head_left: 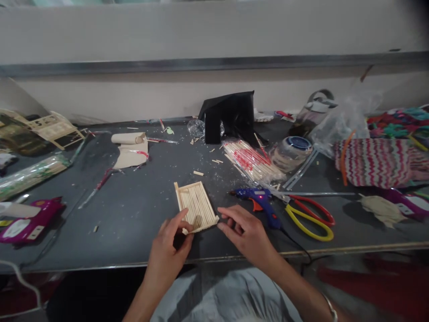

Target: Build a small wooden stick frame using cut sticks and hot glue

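Observation:
A small flat panel of pale wooden sticks [197, 203], with raised edge strips along its sides, lies on the dark table in front of me. My left hand [170, 237] grips its near left corner between thumb and fingers. At the near right corner, my right hand [246, 230] hovers with thumb and index finger a little apart; whether they touch the corner is hard to make out. A blue glue gun [259, 199] with an orange trigger and a lit red light rests to the right of that hand. Beside it lie scissors [310, 217] with red and yellow handles.
A plastic pack of sticks [251, 161] and a lidded jar [291, 152] stand beyond the glue gun. A black folded object [231, 114] sits at the back. On the left are a paper roll [130, 145] and a purple box [33, 221]. The glue gun's cord [298, 243] crosses the front edge.

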Action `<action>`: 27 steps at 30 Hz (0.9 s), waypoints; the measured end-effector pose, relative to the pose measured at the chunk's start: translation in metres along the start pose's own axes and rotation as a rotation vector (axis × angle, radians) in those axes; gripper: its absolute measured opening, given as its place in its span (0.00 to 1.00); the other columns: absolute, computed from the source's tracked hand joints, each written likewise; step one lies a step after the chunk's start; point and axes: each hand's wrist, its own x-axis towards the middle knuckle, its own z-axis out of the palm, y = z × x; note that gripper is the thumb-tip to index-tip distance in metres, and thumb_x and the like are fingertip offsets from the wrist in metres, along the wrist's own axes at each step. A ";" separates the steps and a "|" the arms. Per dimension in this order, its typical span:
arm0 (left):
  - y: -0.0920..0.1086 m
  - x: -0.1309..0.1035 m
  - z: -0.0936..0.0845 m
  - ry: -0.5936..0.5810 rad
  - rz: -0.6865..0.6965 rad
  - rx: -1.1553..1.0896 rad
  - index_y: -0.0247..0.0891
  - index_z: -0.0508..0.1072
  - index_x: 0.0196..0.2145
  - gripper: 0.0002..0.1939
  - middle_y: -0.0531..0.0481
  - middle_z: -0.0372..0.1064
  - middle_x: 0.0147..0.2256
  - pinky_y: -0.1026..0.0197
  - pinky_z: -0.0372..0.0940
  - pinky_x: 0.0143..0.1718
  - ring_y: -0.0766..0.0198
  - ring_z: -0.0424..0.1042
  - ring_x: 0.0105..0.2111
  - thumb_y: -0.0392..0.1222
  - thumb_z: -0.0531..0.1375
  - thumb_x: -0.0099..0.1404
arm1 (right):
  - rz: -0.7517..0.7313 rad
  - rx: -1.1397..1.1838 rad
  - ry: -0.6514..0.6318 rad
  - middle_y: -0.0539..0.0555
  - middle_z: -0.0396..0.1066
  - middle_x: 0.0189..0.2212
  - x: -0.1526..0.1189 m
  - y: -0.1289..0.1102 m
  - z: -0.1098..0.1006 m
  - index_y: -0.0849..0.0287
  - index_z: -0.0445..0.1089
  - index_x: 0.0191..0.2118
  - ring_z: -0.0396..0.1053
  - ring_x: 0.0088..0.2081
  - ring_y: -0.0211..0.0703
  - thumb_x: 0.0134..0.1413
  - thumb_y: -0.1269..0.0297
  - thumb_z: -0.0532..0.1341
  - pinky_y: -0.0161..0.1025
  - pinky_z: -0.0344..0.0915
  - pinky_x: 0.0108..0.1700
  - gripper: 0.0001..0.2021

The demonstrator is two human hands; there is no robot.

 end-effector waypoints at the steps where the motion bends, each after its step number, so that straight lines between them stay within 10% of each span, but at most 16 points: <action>1: 0.000 0.000 0.000 -0.006 -0.001 0.003 0.46 0.62 0.56 0.25 0.54 0.73 0.34 0.58 0.67 0.40 0.62 0.71 0.36 0.33 0.58 0.62 | -0.016 -0.012 -0.002 0.52 0.69 0.35 -0.001 0.001 0.001 0.58 0.71 0.48 0.66 0.30 0.36 0.56 0.70 0.60 0.32 0.64 0.29 0.13; 27: 0.002 0.000 -0.002 -0.033 -0.014 -0.014 0.47 0.58 0.59 0.27 0.53 0.74 0.35 0.58 0.68 0.40 0.61 0.72 0.38 0.33 0.55 0.64 | -0.047 -0.155 -0.016 0.54 0.73 0.37 0.000 -0.001 0.008 0.57 0.70 0.45 0.72 0.35 0.41 0.59 0.67 0.60 0.36 0.70 0.41 0.08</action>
